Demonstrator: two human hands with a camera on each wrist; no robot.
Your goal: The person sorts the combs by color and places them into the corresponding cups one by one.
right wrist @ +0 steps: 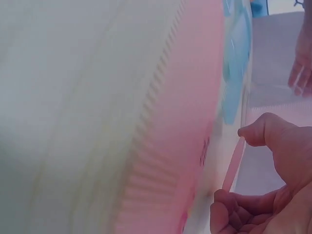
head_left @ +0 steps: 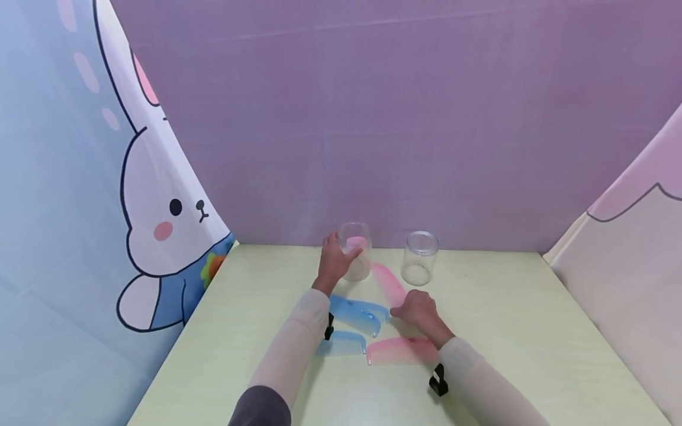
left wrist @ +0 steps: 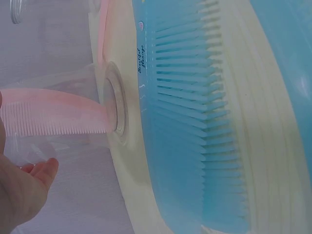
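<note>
My left hand [head_left: 334, 260] grips the side of a clear plastic jar [head_left: 358, 272] that stands upright at the back of the table. Inside that jar a pink comb [left wrist: 58, 109] stands on end, teeth facing the hand in the left wrist view. My right hand [head_left: 418, 310] pinches another pink comb [head_left: 388, 283] between thumb and fingers; in the right wrist view this comb [right wrist: 234, 165] appears edge-on. Its far end points toward the jar's base, and whether it touches the table I cannot tell.
A second clear jar [head_left: 419, 260] stands to the right. Overlapping blue combs [head_left: 351, 313] lie in front of the left jar. Nearer me are another blue comb [head_left: 343, 343] and a pink comb [head_left: 399, 352]. A purple cloth [head_left: 426, 130] hangs behind the table.
</note>
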